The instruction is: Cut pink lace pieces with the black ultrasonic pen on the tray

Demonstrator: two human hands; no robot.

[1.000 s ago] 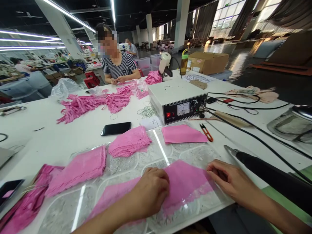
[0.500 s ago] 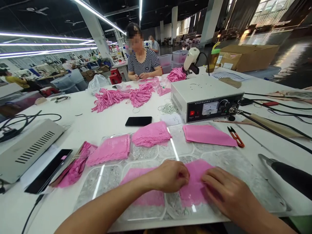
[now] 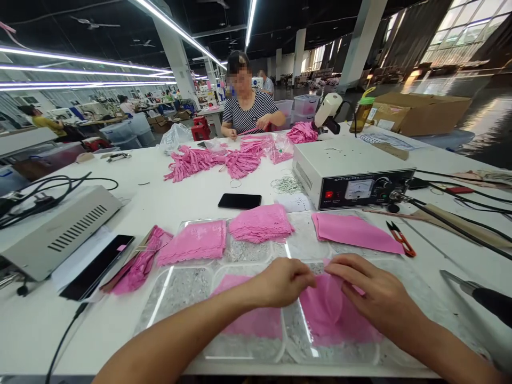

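My left hand (image 3: 282, 281) and my right hand (image 3: 370, 298) meet over a pink fabric piece (image 3: 332, 312) that lies on a clear plastic sheet (image 3: 180, 288) at the table's near edge. Both hands pinch the fabric's upper edge, fingers closed on it. A second pink piece (image 3: 250, 320) lies under my left wrist. Behind my hands are three stacks of pink fabric: a lace-edged one (image 3: 194, 242), a thicker one (image 3: 260, 224) and a flat one (image 3: 354, 232).
A white control box with a meter (image 3: 352, 173) stands at right, orange snips (image 3: 401, 239) beside it, a black-handled tool (image 3: 486, 298) near right. A black phone (image 3: 239, 201) lies mid-table. A grey unit (image 3: 60, 232) sits left. A person in a striped shirt (image 3: 250, 112) works on pink strips (image 3: 216, 160).
My right hand has slid left along the pink piece to meet my left hand, gathering the fabric between them. The view has swung left, showing the grey unit.
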